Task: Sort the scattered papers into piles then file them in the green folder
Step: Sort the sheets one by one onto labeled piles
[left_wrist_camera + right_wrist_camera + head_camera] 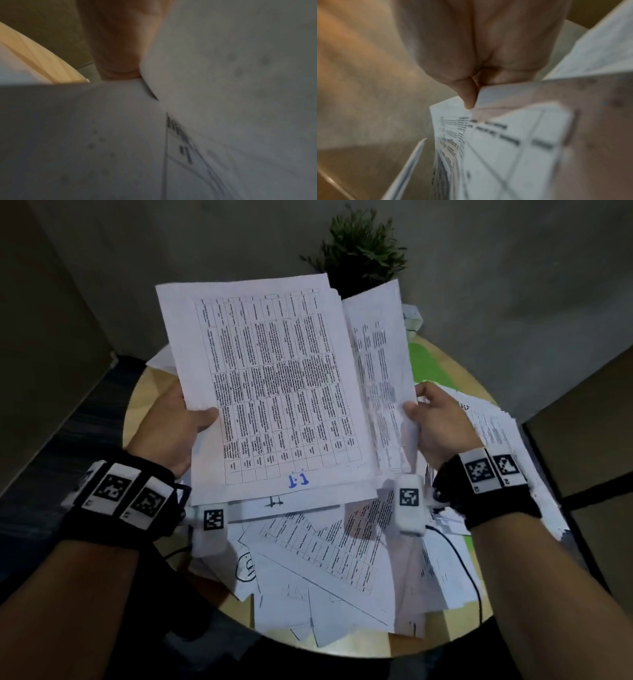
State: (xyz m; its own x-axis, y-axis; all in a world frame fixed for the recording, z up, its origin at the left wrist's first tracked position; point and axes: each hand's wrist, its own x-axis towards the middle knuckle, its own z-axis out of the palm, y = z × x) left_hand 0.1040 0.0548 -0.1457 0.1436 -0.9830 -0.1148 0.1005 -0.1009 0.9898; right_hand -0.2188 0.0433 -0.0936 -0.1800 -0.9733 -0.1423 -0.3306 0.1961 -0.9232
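Head view, left hand (178,426) grip holding paper stack (274,392) raised, right hand (442,422) pinching single sheet (380,364) beside it

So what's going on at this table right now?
A person is sorting papers over a round wooden table. The left hand holds a stack of sheets topped by a printed table page, and the right hand pinches a separate sheet beside it. Loose papers lie scattered below. The green folder lies mostly covered at the far right; nothing looks filed yet.
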